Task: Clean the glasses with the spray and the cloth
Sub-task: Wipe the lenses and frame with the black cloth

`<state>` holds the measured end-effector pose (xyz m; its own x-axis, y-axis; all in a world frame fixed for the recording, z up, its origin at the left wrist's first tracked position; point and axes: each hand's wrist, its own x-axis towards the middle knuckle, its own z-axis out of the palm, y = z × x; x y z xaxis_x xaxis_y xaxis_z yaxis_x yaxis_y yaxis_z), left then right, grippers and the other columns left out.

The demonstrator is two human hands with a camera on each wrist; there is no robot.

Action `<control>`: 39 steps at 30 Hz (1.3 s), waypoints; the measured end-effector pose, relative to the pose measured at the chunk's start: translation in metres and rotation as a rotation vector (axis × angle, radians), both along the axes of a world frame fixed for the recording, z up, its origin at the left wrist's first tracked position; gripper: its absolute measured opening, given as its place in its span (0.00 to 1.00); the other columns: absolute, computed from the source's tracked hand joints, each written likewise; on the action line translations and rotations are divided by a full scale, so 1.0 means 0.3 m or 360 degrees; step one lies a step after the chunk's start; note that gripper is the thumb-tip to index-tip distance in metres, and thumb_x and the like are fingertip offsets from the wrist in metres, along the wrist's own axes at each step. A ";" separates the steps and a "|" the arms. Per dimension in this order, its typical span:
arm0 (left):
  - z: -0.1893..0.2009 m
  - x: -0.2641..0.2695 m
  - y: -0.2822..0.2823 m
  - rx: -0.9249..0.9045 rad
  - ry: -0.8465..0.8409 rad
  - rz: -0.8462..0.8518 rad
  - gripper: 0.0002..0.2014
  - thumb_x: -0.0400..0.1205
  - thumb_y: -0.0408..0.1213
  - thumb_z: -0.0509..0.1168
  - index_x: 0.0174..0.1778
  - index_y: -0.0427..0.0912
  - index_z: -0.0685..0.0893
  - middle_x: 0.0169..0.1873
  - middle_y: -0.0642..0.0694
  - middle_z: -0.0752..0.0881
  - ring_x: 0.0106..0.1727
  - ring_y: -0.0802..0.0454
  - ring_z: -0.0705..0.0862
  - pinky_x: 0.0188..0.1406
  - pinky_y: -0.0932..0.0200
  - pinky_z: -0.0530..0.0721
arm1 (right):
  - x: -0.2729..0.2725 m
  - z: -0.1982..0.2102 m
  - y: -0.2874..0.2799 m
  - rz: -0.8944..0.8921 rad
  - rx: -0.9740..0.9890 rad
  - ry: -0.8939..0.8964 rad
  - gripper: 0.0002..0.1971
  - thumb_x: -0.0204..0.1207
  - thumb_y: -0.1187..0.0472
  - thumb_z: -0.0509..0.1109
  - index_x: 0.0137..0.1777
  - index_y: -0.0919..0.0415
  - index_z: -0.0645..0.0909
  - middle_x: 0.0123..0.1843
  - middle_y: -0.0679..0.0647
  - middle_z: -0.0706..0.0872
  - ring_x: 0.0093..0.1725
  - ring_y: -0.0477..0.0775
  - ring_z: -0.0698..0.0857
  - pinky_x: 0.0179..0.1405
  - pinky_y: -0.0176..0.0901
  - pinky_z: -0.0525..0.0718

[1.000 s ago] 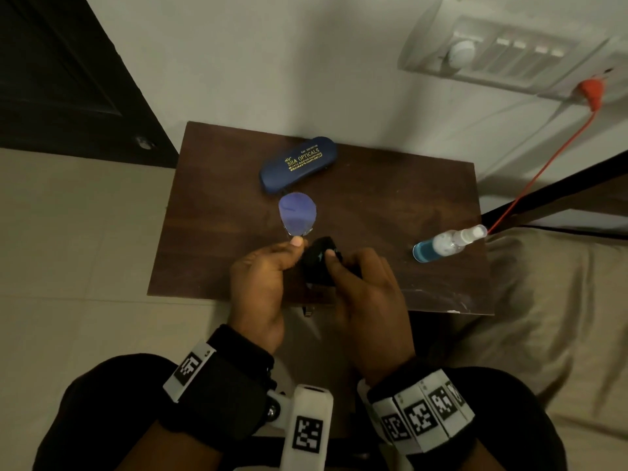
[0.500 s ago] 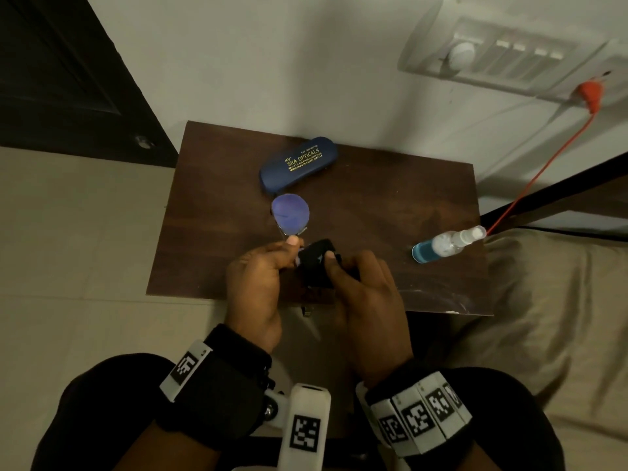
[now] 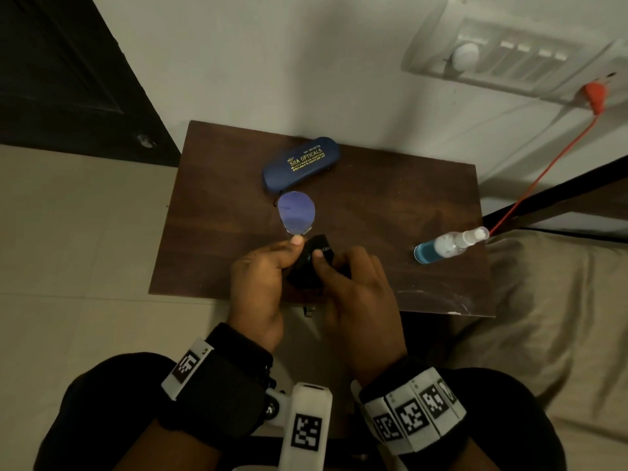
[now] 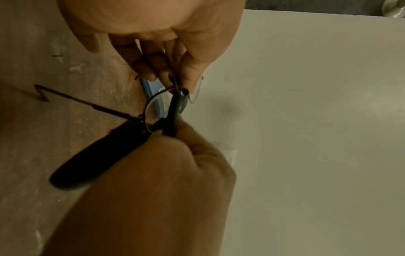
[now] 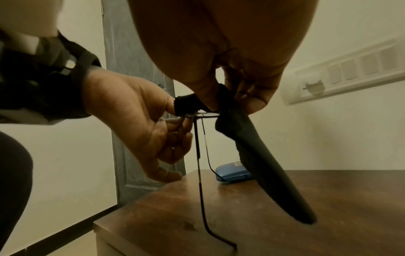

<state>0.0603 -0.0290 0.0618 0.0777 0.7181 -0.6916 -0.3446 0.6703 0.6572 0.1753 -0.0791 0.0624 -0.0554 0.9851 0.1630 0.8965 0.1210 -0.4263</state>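
Observation:
Thin-rimmed glasses are held above the brown table; one lens shows a bluish reflection. My left hand pinches the frame beside that lens. My right hand pinches a black cloth folded over the other lens, which is hidden. In the right wrist view the cloth hangs down long, and the temples point down to the table. In the left wrist view the uncovered lens sits between both hands. The spray bottle, with blue liquid in it, lies on its side at the table's right.
A closed blue glasses case lies at the back of the table, just beyond the glasses. A red cable runs from the wall socket down past the table's right corner. A beige bed lies to the right and a dark door to the left.
The hands stay in place. The exposed lens rocks slightly left, then back, while the right thumb shifts a little on the cloth.

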 end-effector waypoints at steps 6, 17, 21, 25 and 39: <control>-0.004 -0.001 0.006 -0.0016 -0.0002 0.0007 0.08 0.79 0.39 0.66 0.46 0.41 0.89 0.43 0.40 0.91 0.45 0.42 0.89 0.33 0.53 0.86 | 0.014 -0.008 0.001 -0.0059 -0.0003 -0.0003 0.19 0.73 0.65 0.62 0.63 0.60 0.84 0.45 0.56 0.79 0.42 0.53 0.77 0.32 0.40 0.77; -0.005 -0.001 0.009 -0.0005 0.0002 -0.0018 0.11 0.79 0.39 0.65 0.50 0.37 0.88 0.45 0.38 0.91 0.46 0.41 0.90 0.35 0.52 0.87 | 0.016 -0.012 0.005 -0.0081 0.0004 -0.0029 0.19 0.73 0.65 0.61 0.62 0.61 0.83 0.45 0.57 0.79 0.40 0.53 0.77 0.31 0.38 0.75; -0.009 0.008 0.004 0.0010 0.0015 -0.0026 0.13 0.80 0.40 0.65 0.54 0.37 0.88 0.47 0.36 0.91 0.48 0.39 0.90 0.37 0.50 0.87 | -0.012 -0.003 0.010 0.0016 -0.0018 -0.0022 0.21 0.73 0.62 0.56 0.63 0.59 0.83 0.47 0.56 0.80 0.43 0.52 0.77 0.32 0.37 0.77; -0.012 -0.013 0.010 -0.0049 -0.0009 0.0010 0.09 0.74 0.40 0.69 0.45 0.41 0.89 0.45 0.40 0.90 0.47 0.43 0.89 0.36 0.51 0.84 | -0.005 -0.023 -0.048 0.0142 -0.0024 -0.0051 0.20 0.74 0.65 0.62 0.65 0.59 0.82 0.46 0.56 0.80 0.41 0.54 0.79 0.31 0.43 0.81; -0.023 -0.020 0.039 0.0398 0.0159 0.0134 0.10 0.79 0.36 0.67 0.52 0.38 0.89 0.49 0.42 0.91 0.54 0.48 0.88 0.56 0.55 0.86 | 0.042 -0.031 -0.057 -0.0510 -0.0161 0.0516 0.12 0.77 0.65 0.67 0.57 0.55 0.86 0.43 0.47 0.80 0.41 0.48 0.81 0.36 0.42 0.80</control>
<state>0.0543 -0.0172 0.0549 -0.0493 0.8685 -0.4932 -0.3175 0.4545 0.8322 0.1880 -0.0963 0.0530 0.2923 0.9560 0.0237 0.7003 -0.1971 -0.6861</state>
